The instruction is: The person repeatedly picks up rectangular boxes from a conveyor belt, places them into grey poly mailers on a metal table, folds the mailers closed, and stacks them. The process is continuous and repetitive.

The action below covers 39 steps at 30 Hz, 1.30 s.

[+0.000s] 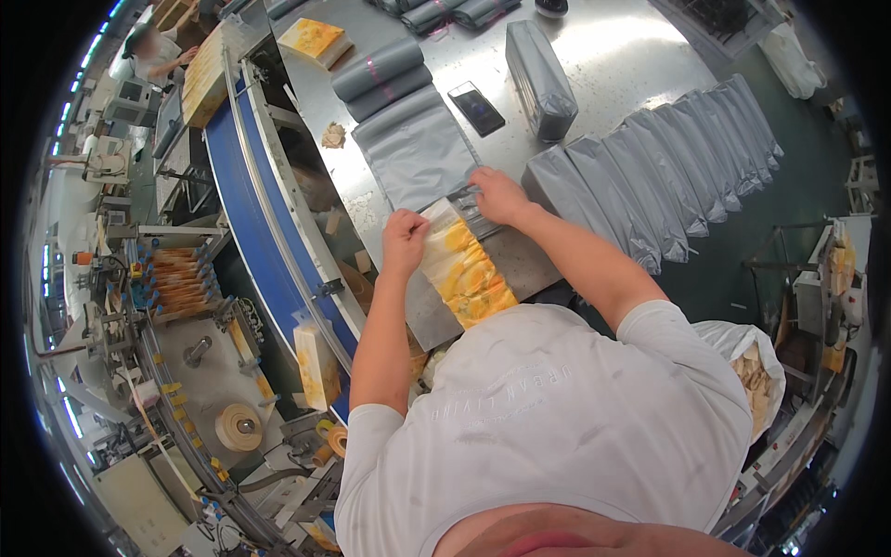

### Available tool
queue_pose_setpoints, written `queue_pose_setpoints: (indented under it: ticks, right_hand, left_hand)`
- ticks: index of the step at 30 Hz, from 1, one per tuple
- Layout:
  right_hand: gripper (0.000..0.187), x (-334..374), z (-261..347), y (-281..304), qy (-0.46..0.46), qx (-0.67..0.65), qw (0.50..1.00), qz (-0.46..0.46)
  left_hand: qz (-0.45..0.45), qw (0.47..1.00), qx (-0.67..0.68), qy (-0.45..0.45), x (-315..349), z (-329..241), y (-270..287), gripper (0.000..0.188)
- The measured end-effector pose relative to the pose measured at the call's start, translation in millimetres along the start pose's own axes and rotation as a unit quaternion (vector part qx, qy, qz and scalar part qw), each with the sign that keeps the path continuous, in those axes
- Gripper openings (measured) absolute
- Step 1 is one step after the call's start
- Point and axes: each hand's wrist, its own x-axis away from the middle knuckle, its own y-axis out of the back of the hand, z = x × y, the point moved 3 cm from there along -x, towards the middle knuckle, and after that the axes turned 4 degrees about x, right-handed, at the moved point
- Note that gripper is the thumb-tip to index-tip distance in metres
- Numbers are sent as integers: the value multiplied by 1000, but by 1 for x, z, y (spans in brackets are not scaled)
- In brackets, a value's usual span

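From the head view, the person leans over a metal table point(617, 56), both hands at the near end of a flat grey bag point(422, 153). The yellow-and-white pack point(469, 278) lies between the person's chest and that bag, its far end up against the bag's near edge. The left hand point(405, 243) is at the pack's far left corner, its fingers curled in; from here I cannot tell whether they clamp the pack or the bag. The right hand point(499, 195) rests at the bag's near right corner, fingertips against the grey film, and I cannot tell if they pinch it. Beyond lie grey rolls point(380, 70) and a black phone point(477, 109), with a grey parcel point(540, 82) beside the phone. To the right, a row of grey parcels point(650, 167) leans together. A blue conveyor point(243, 186) runs along the left, another person point(153, 56) near its far end.
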Motion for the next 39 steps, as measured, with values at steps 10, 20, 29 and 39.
queue_pose_setpoints:
  ticks: [10, 20, 29, 39]
  right_hand:
    - [31, 12, 15, -15, 89, -49, 982, -157]
    - [34, 24, 17, -21, 92, 116, 988, -42]
    - [62, 8, 18, -9, 61, 139, 988, 9]
    - [66, 40, 45, 19, 129, 54, 990, -27]
  left_hand:
    - [-170, 983, 57, -39, 45, -16, 37, 12]
    - [-121, 990, 40, -52, 28, -18, 16, 11]
    - [26, 994, -94, 46, -15, -3, -28, 34]
    - [-18, 963, -218, 160, -18, -12, -42, 70]
